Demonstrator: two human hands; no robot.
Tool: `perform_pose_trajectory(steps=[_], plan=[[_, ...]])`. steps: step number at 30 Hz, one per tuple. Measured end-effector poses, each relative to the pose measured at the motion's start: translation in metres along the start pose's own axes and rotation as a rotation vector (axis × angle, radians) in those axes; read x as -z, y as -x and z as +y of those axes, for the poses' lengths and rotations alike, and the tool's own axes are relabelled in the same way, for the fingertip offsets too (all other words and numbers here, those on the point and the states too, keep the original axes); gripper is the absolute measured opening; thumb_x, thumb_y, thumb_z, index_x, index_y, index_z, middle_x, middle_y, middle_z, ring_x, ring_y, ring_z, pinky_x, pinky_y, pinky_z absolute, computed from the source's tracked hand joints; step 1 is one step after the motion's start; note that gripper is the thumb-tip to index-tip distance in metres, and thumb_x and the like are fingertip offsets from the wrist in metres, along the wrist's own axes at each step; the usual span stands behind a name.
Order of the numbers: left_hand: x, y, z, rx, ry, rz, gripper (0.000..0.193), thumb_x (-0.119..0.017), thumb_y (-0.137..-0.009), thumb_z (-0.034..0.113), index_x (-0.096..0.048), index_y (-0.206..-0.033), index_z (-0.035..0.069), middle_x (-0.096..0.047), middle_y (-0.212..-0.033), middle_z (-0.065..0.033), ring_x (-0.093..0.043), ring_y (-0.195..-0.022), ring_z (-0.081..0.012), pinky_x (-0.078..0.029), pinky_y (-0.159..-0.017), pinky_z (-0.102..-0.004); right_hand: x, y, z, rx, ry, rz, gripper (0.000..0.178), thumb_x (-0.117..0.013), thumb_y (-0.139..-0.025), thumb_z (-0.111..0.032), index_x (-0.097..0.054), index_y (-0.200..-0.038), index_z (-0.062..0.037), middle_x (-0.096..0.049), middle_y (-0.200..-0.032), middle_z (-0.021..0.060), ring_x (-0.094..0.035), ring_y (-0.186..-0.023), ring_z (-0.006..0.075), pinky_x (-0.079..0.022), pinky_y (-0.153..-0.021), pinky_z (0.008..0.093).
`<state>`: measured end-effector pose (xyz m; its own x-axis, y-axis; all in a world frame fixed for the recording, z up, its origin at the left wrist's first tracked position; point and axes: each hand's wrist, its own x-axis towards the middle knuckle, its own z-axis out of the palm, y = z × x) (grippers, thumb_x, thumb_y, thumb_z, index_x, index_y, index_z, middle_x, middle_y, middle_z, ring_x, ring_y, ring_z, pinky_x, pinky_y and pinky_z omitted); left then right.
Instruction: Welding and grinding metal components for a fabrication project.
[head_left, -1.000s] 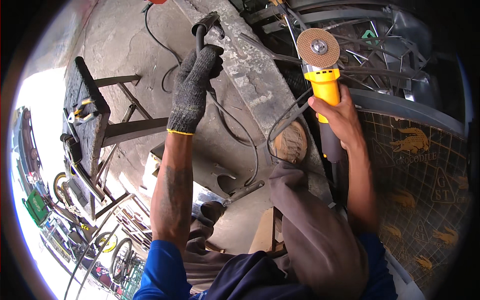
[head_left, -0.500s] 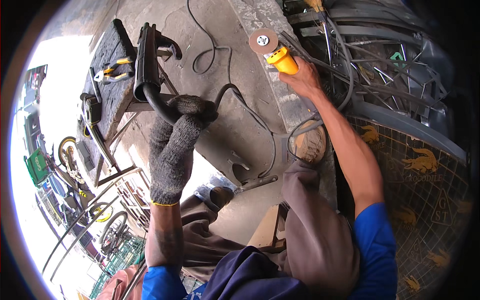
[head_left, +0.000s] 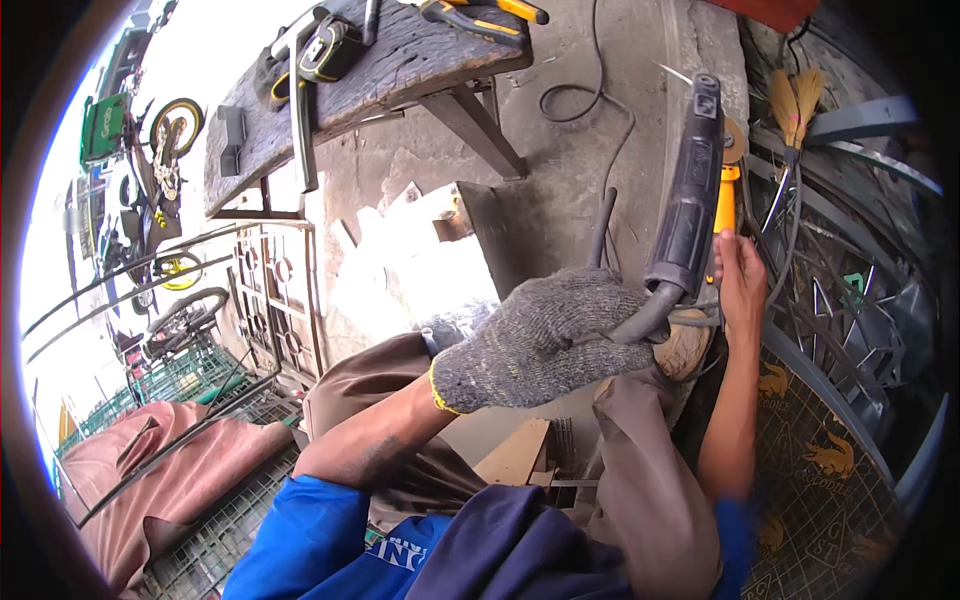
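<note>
Gloved left hand (head_left: pixel 555 335) closed round thick black cable (head_left: pixel 648 314) of what looks like welding electrode holder (head_left: pixel 688 190). Bare right hand (head_left: pixel 738 285) wrapped round yellow angle grinder (head_left: pixel 728 200). Left arm has swung across body, bringing holder beside grinder: both tools together at right. Holder overlaps grinder's disc (head_left: pixel 736 142); grinder's rear end hidden; work boot (head_left: pixel 684 350) partly covered.

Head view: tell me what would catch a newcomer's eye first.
The left hand's gray-gloved grip dominates the centre, around a thick cable leading into a long black handle. Right of that, the bare right hand's grip holds a yellow grinder. A motorbike shows far left.
</note>
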<state>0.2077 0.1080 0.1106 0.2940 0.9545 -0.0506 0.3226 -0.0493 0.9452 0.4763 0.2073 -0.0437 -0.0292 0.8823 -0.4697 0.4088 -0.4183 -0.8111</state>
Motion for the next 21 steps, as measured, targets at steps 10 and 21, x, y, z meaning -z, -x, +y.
perform_pose_trajectory(steps=[10,21], plan=[[-0.004,0.03,0.007,-0.206,-0.26,0.017,0.037,-0.062,-0.092,0.026,-0.064,-0.128,0.015,-0.067,-0.099,-0.0146,-0.066,-0.089,-0.0346,-0.052,-0.081,-0.0447,-0.008,0.138,-0.152,-0.33,-0.7,-0.67,0.042,-0.057,-0.101,-0.036,-0.059,-0.126,-0.003,-0.06,-0.132,0.0163,-0.055,-0.122,0.024,-0.039,-0.107,0.0395],[0.071,0.05,0.054,-0.362,-0.128,0.198,0.036,-0.064,-0.091,0.046,-0.072,-0.102,0.013,-0.069,-0.097,-0.0152,-0.067,-0.096,-0.0367,-0.053,-0.081,-0.0479,0.013,0.234,-0.31,0.127,-0.774,-0.177,0.016,-0.059,-0.1,-0.017,-0.059,-0.112,-0.0055,-0.06,-0.09,0.0006,-0.059,-0.084,0.0149,-0.047,-0.097,0.0373]])
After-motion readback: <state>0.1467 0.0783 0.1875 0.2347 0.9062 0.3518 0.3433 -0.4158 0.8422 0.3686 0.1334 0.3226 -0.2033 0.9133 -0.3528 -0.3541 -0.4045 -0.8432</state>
